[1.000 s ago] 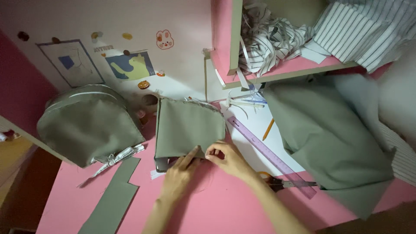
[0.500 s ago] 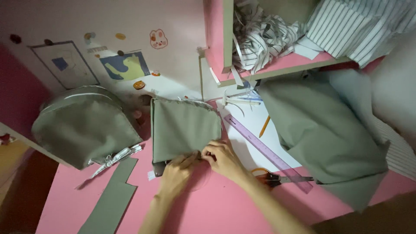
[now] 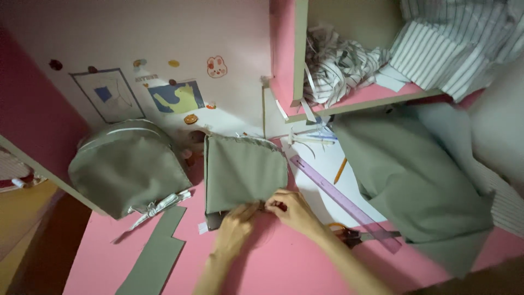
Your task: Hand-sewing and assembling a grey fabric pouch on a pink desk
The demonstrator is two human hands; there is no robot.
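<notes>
A grey-green fabric piece [image 3: 243, 169] with a rounded far edge lies flat on the pink table [image 3: 284, 267]. Both hands meet at its near edge. My left hand [image 3: 236, 226] pinches the near edge just left of centre. My right hand [image 3: 292, 210] pinches the same edge at its right corner, fingers curled over the cloth. A dark object peeks out from under the fabric's near left corner; I cannot tell what it is.
A grey-green backpack [image 3: 128, 166] sits at left, a cut fabric strip [image 3: 155, 257] in front of it. A purple ruler [image 3: 344, 202], orange-handled scissors [image 3: 349, 234], a pencil [image 3: 340, 170] and a large grey-green cloth [image 3: 420, 180] lie right. Shelf with striped cloth [image 3: 453, 43] behind.
The view has shifted slightly, so everything sits further left in the frame. Both hands stay at the fabric's near edge, fingers drawn a little closer together.
</notes>
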